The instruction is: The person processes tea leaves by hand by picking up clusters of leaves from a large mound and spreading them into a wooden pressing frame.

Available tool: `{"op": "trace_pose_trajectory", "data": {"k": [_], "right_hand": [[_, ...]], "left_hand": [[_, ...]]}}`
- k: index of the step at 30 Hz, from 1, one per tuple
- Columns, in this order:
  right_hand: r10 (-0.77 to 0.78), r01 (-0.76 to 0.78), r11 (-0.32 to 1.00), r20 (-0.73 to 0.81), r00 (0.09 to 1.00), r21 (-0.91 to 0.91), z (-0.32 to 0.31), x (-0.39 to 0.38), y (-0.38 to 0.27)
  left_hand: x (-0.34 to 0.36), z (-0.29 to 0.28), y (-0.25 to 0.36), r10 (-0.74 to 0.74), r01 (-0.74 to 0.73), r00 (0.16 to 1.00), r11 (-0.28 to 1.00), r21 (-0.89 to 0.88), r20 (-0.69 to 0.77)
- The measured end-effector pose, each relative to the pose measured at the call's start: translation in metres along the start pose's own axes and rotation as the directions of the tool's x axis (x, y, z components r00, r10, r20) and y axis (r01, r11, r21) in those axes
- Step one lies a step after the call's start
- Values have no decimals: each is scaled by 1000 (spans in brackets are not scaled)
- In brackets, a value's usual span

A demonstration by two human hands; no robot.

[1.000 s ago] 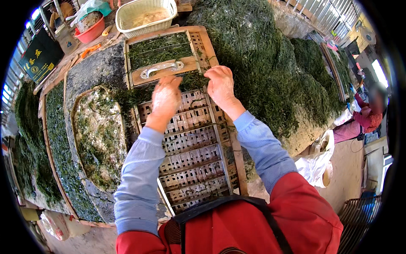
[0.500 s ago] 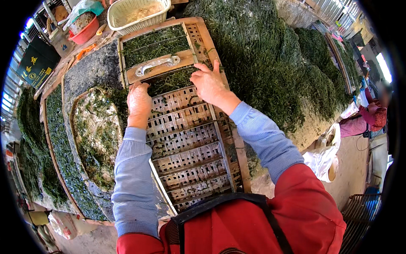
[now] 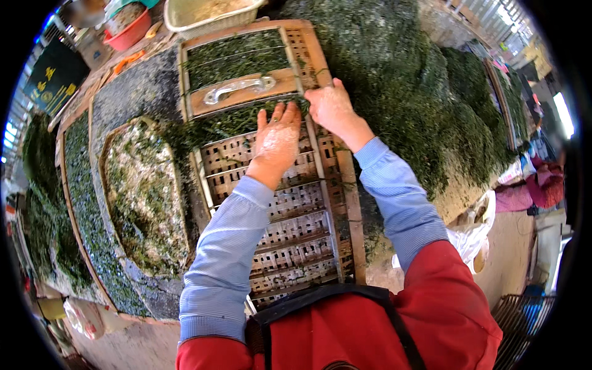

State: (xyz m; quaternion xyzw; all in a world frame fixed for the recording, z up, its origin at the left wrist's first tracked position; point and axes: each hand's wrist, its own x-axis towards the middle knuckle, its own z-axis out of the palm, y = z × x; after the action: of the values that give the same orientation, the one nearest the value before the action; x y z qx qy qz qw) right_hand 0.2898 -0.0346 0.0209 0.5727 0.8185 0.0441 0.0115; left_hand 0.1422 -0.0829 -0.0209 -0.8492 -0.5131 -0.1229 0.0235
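Tray (image 3: 296, 228), green weed (image 3: 228, 121) in upper rows, left grip (image 3: 277, 142) loosely spread there, right grip (image 3: 336, 110) unclear, basket (image 3: 216, 26) beyond

Worktop (image 3: 137, 86), apparently grey, mostly covered: slatted wooden frame (image 3: 296, 203), green weed heap (image 3: 391, 105), cream basket (image 3: 213, 29).

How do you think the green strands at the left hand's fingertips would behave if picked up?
The green strands would likely flop, being thin and fine. They would probably drag neighbours along, since they lie tangled. Some might snag on the woven base, which is full of small gaps.
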Motion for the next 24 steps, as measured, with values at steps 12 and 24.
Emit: {"op": "trace_pose_trajectory", "data": {"k": [12, 24], "right_hand": [[-7, 255, 823, -441, 898, 508, -7, -20, -59], [-57, 17, 993, -340, 939, -120, 35, -26, -88]], "left_hand": [[2, -21, -54, -42, 51, 999, 769, -637, 30], [-293, -65, -200, -627, 648, 728, 762, -23, -279]]}}
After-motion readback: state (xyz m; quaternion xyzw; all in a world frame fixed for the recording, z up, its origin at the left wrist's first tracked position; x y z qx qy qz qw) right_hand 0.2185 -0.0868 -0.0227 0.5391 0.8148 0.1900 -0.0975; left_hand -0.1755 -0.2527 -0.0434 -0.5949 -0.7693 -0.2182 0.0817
